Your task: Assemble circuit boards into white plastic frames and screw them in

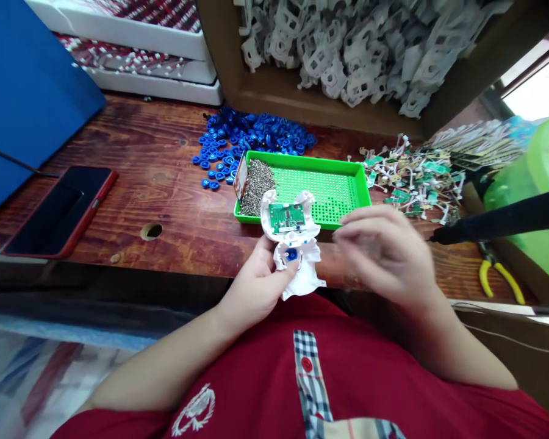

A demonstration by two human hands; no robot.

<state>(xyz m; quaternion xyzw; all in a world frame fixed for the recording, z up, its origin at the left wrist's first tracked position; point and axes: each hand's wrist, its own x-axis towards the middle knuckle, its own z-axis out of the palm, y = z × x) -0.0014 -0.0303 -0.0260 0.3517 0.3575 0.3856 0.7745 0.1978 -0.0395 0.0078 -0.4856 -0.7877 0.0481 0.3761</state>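
My left hand [260, 280] grips a white plastic housing [304, 277] near the table's front edge, thumb pressed beside a small blue part [291, 254] set in it. In the upper half of the housing lies a green circuit board [286, 217]. My right hand [387, 253] is to the right of the housing, apart from it and blurred by motion. Its fingers are bent, and whether they hold anything cannot be made out. Behind the housing stands a green perforated tray [320, 160], with many small metal screws [258, 183] at its left end.
Blue plastic parts [256, 134] are heaped behind the tray. Wired circuit boards [416, 177] lie to the right, near a dark rod-shaped tool [498, 216] and yellow-handled pliers [501, 277]. A phone [59, 210] rests at left. A carton [274, 97] of white parts stands behind.
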